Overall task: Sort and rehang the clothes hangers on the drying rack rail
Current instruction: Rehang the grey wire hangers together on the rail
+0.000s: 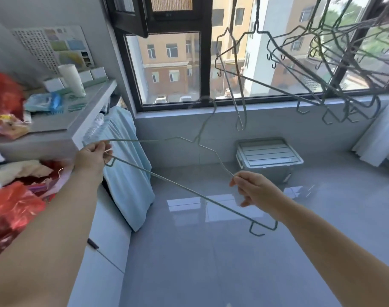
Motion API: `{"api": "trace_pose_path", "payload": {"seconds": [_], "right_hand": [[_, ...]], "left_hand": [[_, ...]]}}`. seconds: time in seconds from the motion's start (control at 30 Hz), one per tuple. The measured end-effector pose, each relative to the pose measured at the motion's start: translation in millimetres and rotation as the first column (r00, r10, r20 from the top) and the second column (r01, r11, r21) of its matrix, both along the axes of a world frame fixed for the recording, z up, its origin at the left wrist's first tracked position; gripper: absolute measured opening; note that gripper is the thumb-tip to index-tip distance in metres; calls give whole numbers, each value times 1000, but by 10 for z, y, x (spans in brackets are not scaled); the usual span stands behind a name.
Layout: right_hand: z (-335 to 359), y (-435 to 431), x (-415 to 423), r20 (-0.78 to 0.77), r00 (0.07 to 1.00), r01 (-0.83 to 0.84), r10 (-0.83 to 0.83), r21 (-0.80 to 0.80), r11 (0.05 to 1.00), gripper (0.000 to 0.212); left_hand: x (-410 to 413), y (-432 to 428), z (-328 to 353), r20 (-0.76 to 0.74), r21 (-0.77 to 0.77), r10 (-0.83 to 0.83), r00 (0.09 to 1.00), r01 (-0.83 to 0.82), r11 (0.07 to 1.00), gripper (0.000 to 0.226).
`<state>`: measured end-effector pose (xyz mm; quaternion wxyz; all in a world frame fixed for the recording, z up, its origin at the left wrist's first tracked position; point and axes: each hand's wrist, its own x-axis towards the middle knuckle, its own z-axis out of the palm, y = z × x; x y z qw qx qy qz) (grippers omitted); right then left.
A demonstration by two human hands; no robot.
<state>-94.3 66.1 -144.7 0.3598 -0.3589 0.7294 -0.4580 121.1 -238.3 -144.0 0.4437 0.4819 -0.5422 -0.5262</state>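
Two bare forearms reach in from the bottom corners. Left hand (93, 156), left of centre, has its fingers curled round the left tip of a wire hanger (178, 187). Right hand (255, 189), right of centre, pinches the hanger's right shoulder wire between thumb and forefinger; its other fingers are loosely curled. The hanger is held in the air mid-frame between both hands. Its hook points up toward the window sill, and its bottom bar slopes down to the right, ending in small notches below the right wrist.

Red plastic bags (12, 207) are piled with mixed cloth at the lower left edge. A white cabinet (105, 240) stands just beside them, under the left forearm. A light blue cloth (127, 173) drapes down behind the left hand and touches the glossy grey floor (211, 262). A grey storage box (268, 156) with its lid on sits on the floor by the far wall, right of centre.

A grey shelf (78, 114) at upper left carries a white cup (72, 80), another red bag (5, 96) and blue packets.

A single hanger (239, 85) dangles at top centre, tilted. A bunch of hangers (333, 63) hangs tangled at upper right; what they hang from is not visible. The dark-framed window (167, 63) is behind them, with buildings outside.
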Motion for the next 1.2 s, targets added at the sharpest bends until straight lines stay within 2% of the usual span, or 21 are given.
{"api": "trace_pose_path", "payload": {"seconds": [0.07,0.1,0.13,0.2,0.23,0.4,0.5,0.6,0.7,0.8,0.93,1.07,1.13,1.2], "right_hand": [[186,-35,85,-88,996,-25,26,17,1000,27],[273,-57,149,-89,995,-32,33,14,999,27],[342,-82,216,-57,998,-34,34,-1,999,28],[445,-113,348,15,1000,-19,20,-57,998,32],[489,-122,404,42,999,0,3,-87,996,33],[760,-194,536,229,970,149,-85,-279,949,36],[995,-345,512,309,942,242,-129,-362,900,34],[1208,-555,438,366,917,314,-156,-426,848,33],[1402,-766,318,396,901,354,-174,-444,823,30],[1590,-925,211,467,872,377,-145,-452,809,28],[1766,-1113,98,472,855,422,-213,-396,816,33],[1825,-1225,-30,469,844,435,-261,-313,844,35],[1790,-1252,-89,383,894,361,-233,-307,880,32],[1740,-1277,-121,167,957,275,-237,-271,922,22]], "left_hand": [[-92,99,-31,310,-11,-26,951,30,999,21],[-160,162,-25,440,-20,-36,897,50,999,26],[-235,241,-7,481,5,-76,873,84,996,43],[-408,456,91,403,32,-184,896,187,982,70],[-479,577,160,367,-6,-239,899,259,966,73],[-672,1341,501,283,-269,-448,848,519,811,64],[-636,1744,658,245,-305,-581,777,630,714,80],[-635,1966,736,232,-312,-669,706,706,636,81],[-709,2066,836,234,-342,-684,691,717,607,79],[-857,2012,888,175,-407,-642,747,648,643,64],[-1069,1885,935,276,-500,-497,823,565,657,51],[-1216,1795,978,321,-497,-440,838,545,675,41],[-1277,1781,943,345,-488,-421,839,543,683,36],[-1314,1775,870,357,-479,-386,850,522,706,31]]}}
